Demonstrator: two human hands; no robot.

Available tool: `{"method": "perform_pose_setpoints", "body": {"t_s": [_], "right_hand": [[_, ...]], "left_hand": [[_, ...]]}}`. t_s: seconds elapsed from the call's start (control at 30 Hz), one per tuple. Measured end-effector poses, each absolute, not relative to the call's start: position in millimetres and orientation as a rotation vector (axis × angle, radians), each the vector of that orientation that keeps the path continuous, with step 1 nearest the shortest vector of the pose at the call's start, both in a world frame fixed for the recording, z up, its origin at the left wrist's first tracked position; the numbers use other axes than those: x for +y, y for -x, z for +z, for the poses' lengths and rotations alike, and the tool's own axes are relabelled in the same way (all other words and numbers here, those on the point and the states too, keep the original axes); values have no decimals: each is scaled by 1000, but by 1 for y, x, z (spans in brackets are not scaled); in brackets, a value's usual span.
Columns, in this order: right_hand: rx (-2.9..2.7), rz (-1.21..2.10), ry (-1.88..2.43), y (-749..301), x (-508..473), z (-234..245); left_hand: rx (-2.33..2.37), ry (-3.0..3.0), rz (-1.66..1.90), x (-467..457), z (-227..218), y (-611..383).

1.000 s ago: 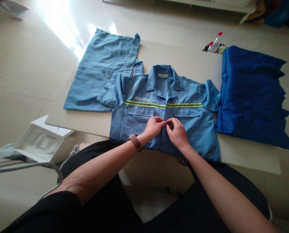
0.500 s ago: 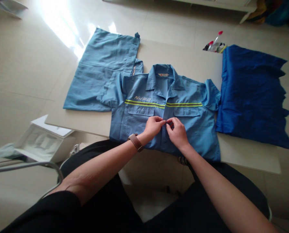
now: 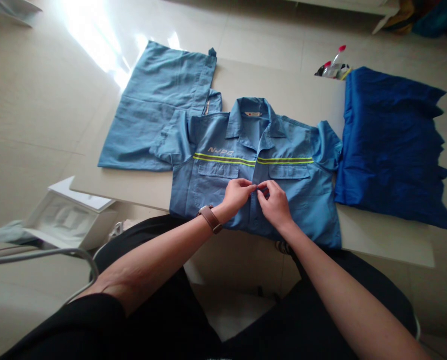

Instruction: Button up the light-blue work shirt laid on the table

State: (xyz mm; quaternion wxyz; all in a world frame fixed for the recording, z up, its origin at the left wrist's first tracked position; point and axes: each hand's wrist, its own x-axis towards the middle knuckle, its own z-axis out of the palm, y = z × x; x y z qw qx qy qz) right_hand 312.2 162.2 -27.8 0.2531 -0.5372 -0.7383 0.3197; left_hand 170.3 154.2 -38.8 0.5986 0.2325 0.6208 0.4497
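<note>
Short-sleeved blue work shirt [image 3: 217,192] lying flat, collar away from the wearer, hem at the near edge of the bench [image 3: 283,110]. Left hand [image 3: 238,196] and right hand [image 3: 275,204] in narrow pinching grips on the placket [image 3: 255,200]. Pale blue folded trousers [image 3: 155,110] touching the sleeve at left; dark blue garment [image 3: 390,147] at the right edge

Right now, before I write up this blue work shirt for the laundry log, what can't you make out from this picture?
Head view, the only one:
The front fastening of the light blue work shirt: hidden by the left hand and right hand.
The collar label: too small to read.
The small red-tipped items: too small to identify.
The colourful pile: cut off by the top and right edges.
</note>
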Motion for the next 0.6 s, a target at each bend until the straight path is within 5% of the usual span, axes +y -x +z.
{"method": "perform_pose_setpoints", "body": {"t_s": [0.6], "right_hand": [[-2014, 859, 1443, -312, 163, -27]], "left_hand": [[1431, -425, 1076, 154, -34, -172]]}}
